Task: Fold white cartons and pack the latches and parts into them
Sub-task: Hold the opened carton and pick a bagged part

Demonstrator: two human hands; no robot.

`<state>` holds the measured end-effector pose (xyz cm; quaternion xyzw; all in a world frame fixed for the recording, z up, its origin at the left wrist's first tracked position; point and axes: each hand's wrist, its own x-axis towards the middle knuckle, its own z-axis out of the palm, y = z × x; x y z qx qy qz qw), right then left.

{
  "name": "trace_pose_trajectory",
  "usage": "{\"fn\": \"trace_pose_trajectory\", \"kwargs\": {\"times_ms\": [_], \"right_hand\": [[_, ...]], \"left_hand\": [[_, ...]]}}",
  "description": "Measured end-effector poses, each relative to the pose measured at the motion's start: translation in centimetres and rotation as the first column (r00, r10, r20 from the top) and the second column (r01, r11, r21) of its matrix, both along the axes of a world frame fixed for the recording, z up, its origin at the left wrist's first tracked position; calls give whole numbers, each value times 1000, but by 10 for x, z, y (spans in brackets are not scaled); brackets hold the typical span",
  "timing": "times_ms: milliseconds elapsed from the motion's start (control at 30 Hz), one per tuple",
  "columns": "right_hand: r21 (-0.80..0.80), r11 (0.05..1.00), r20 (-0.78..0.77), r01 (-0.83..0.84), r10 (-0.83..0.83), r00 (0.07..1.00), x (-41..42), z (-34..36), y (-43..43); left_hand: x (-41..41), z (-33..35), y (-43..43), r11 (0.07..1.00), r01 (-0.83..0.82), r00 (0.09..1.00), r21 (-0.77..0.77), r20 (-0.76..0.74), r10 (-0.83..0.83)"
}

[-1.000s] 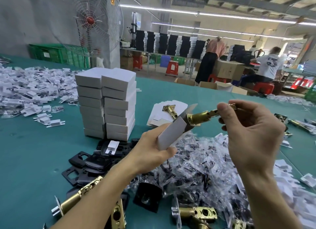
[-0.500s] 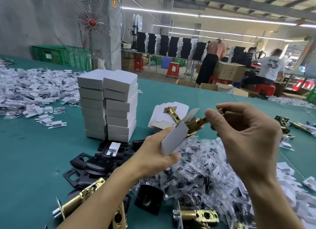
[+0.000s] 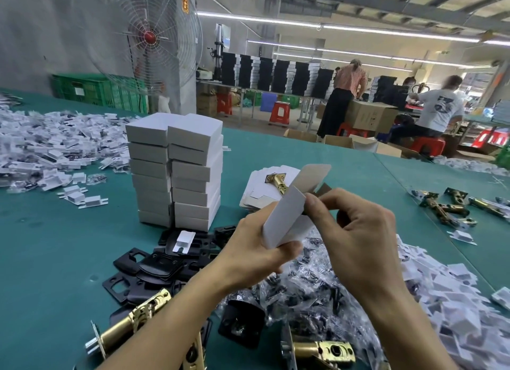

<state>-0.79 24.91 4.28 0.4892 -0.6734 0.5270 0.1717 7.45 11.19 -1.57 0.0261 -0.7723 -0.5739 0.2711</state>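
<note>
White card is filling the middle of your view: you are holding a half-folded white carton [image 3: 284, 220] up above the green desk [image 3: 41, 259], tilted, with its open end flap [image 3: 313, 175] standing up and away from you. Your left hand [image 3: 256, 248] is gripping the carton's lower part, with the thumb pressing across its lower end and the other fingers hidden behind the card. Your right hand [image 3: 358, 240] is meeting it from the right. Its thumb and forefinger are pinching the carton's upper right edge, and its other fingers are curling in behind. Whether anything is sitting inside the carton cannot be told from here. Just beyond your hands, a small pile of flat carton blanks [image 3: 259, 187] is lying on the desk with a brass latch [image 3: 277, 182] resting on top. To the left of that, a stack of closed cartons [image 3: 176, 176] is standing in two columns. Black plates [image 3: 154, 264] are lying in a heap at the foot of the stack, and clear bags of parts [image 3: 317, 284] are lying piled beneath your hands. A second latch [image 3: 132, 320] is lying beside your left forearm, and loose latches [image 3: 447, 206] are lying at far right. White card pieces [image 3: 47, 143] are covering the desk at far left, and folded white inserts [image 3: 441, 286] are lying heaped by your right arm.
</note>
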Motion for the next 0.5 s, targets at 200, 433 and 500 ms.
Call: {"fn": "trace_pose_trajectory", "kwargs": {"times_ms": [200, 433, 500], "right_hand": [[24, 997, 25, 70, -71, 997, -9, -2, 1], [-90, 960, 321, -264, 279, 905, -7, -9, -3], [-119, 947, 335, -299, 322, 885, -7, -11, -3]], "left_hand": [[6, 10, -3, 970, -40, 997, 239, -57, 55], [14, 16, 0, 924, 45, 998, 380, -55, -26], [15, 16, -1, 914, 58, 998, 403, -45, -43]]}}
